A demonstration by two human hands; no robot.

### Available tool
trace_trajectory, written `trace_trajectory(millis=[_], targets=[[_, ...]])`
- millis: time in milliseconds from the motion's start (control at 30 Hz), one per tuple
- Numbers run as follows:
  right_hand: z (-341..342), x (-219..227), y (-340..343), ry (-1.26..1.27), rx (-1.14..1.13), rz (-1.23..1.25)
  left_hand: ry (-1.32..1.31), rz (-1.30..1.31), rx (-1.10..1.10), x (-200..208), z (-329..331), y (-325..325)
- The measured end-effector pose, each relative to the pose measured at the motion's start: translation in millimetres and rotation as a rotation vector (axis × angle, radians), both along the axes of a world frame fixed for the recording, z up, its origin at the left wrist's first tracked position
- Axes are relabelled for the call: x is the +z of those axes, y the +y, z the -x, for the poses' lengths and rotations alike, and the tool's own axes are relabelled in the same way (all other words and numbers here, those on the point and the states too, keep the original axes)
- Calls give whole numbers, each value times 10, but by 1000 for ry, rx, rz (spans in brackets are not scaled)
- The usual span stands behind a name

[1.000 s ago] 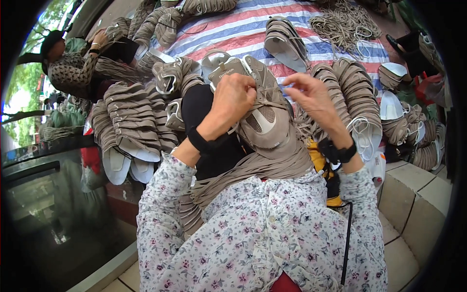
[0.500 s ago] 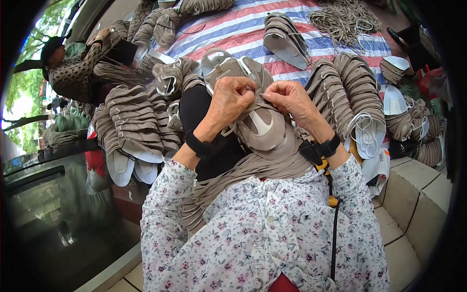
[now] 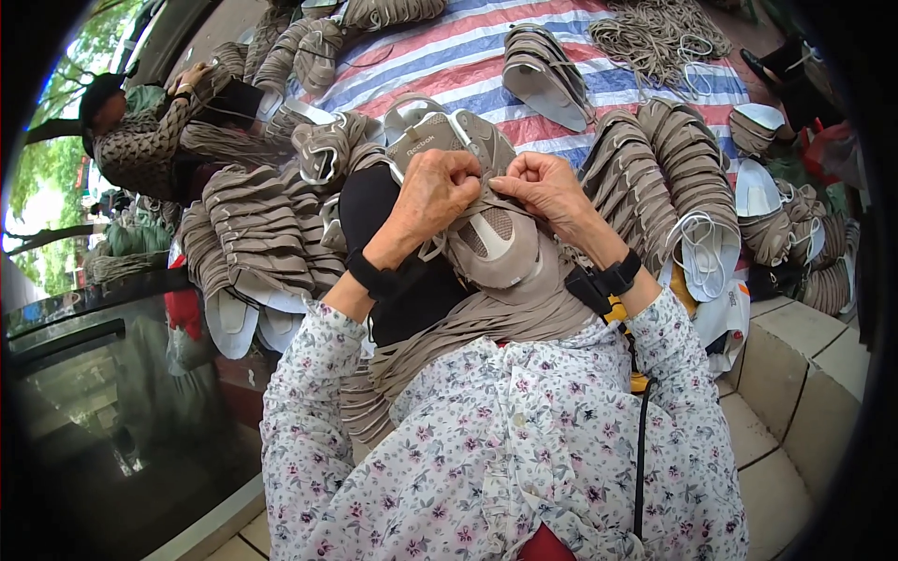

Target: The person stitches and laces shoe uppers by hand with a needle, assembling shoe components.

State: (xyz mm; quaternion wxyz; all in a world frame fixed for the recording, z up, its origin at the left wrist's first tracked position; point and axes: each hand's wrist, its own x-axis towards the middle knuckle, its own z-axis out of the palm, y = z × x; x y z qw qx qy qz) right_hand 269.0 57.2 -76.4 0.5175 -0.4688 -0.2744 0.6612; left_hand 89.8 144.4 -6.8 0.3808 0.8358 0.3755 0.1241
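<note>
A taupe shoe upper (image 3: 500, 266) with a mesh toe lies over my lap, toe toward me. My left hand (image 3: 432, 196) is closed, thumb and finger pinched at the left of its lacing opening. From the right, my right hand (image 3: 547, 198) pinches with thumb and forefinger at the same opening, close to the left fingertips. What lies between the right fingertips is too small to make out. The fingers cover most of the eyelets. Another upper's tongue and collar (image 3: 426, 136) show just beyond my hands. Many taupe strands (image 3: 533, 318) drape across my lap below the toe.
Stacked uppers stand left (image 3: 257, 220) and right (image 3: 692, 173). On the striped sheet (image 3: 449, 56) lie a single upper (image 3: 547, 79) and a heap of laces (image 3: 655, 42). A co-worker (image 3: 140, 140) sits far left. A tiled ledge (image 3: 795, 355) is at right, a glass panel (image 3: 131, 402) at left.
Both hands keep pinching at the lacing opening; the right fingertips have shifted slightly left. The whole view has moved slightly.
</note>
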Motion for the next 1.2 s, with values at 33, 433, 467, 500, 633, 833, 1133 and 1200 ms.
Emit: trace_trajectory(millis=[33, 433, 467, 500, 633, 833, 1133, 1200], targets=[[2, -5, 2, -1, -5, 1, -1, 1, -5, -14, 9, -17], [-511, 51, 152, -565, -97, -272, -157, 239, 323, 48, 140, -206], [-561, 51, 190, -648, -127, -274, -150, 19, 310, 49, 181, -207], [-627, 42, 217, -652, -116, -272, -142, -199, 293, 55, 212, -210], [-1087, -39, 386, -1089, -218, -437, -138, -489, 434, 115, 542, -89], [-1823, 185, 698, -1225, -376, -493, 54, -573, 775, 10, 2177, 290], [-1090, 758, 880, -1125, 14, -819, 355, -720, 1116, 224, 4051, -29], [-647, 899, 567, -908, 291, -586, 398, -727, 1160, 268, 4234, -165]])
